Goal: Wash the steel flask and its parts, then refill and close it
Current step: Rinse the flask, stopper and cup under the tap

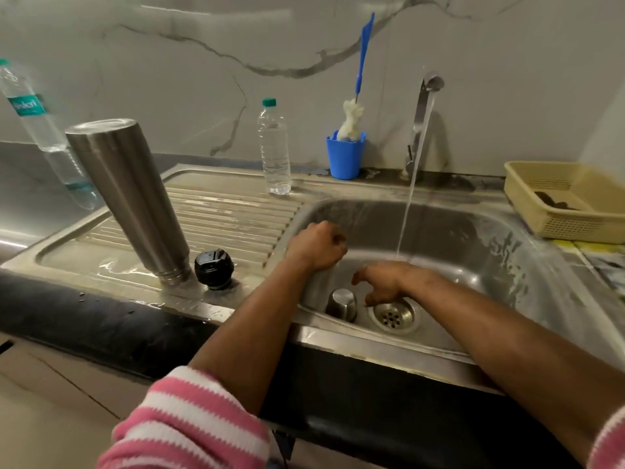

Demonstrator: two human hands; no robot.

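Far left there's a clear plastic bottle [40,130] with a teal label, leaning by the wall. Next to it the steel flask [128,201] stands mouth-down on the wet ribbed drainboard [233,214], long axis near vertical and tilted in this wide-angle view, its flat base up top. Brushed metal, tapering toward the threaded neck. Its black stopper [213,268] sits just beside the mouth, chunky and glossy. A smaller water bottle [274,147] stands behind.

The left hand [316,245] is curled into a loose fist on the steel sink [473,238] edge, gripping nothing I can see. The steel cap [341,304] sits dome-up in the basin beside the drain [394,314]. The right hand [382,280] hangs over the drain, fingers loose, empty, under the running tap [422,116]. Blue cup [345,157] with brush [353,120] behind, beige basket [558,198] far right.
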